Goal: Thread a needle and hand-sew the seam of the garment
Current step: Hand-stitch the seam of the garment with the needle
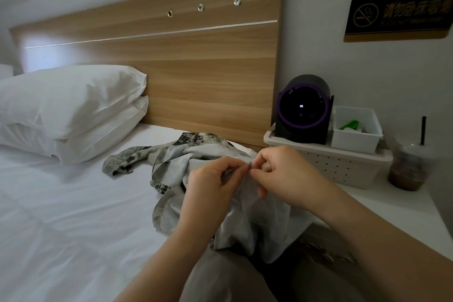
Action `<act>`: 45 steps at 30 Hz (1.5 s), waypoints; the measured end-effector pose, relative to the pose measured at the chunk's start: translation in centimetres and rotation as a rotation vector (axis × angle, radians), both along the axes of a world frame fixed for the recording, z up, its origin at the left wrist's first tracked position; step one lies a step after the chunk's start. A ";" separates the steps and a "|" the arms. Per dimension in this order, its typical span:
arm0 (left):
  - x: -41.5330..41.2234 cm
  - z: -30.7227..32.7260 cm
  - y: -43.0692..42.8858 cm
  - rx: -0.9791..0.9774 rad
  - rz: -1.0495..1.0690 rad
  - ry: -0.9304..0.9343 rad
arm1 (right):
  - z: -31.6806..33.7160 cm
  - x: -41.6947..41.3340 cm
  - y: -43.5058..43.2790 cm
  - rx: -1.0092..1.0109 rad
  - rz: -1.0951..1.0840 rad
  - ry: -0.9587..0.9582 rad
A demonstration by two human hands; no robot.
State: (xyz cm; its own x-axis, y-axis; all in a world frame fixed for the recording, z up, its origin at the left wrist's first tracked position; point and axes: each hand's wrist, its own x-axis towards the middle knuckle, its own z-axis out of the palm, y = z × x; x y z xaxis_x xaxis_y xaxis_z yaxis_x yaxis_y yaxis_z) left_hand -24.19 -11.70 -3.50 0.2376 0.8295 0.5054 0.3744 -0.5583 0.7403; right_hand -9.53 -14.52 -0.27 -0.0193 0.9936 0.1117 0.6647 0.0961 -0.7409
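A grey-green patterned garment point(171, 154) with a pale lining lies crumpled on the white bed and over my lap. My left hand point(210, 184) pinches a fold of the fabric between thumb and fingers. A thin needle point(245, 166) shows between the two hands, and my right hand point(282, 174) pinches its right end just above the fold. The fingertips of both hands nearly touch. No thread is visible at this size.
Two white pillows point(73, 110) lie at the left against a wooden headboard point(196, 76). On the bedside shelf at the right stand a white perforated basket point(343, 167) holding a black round device point(304, 110) and a small white bin point(355, 130), plus an iced drink cup point(407, 169).
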 end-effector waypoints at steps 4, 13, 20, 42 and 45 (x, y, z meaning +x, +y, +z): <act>0.1 0.0 0.3 -0.073 0.012 -0.109 | -0.6 -0.2 -0.1 0.094 0.019 0.147; -0.3 0.0 1.0 -0.229 -0.022 -0.268 | -0.5 1.3 -0.2 0.134 0.214 0.277; -0.3 -0.2 0.7 -0.267 -0.125 -0.272 | -0.7 2.4 1.3 0.069 0.019 0.327; -0.7 -0.4 1.3 -0.723 -0.424 -0.590 | -2.6 4.2 4.1 0.438 -0.415 0.360; -0.8 -0.4 1.4 -0.741 -0.451 -0.595 | -3.8 4.9 4.4 0.488 -0.387 0.191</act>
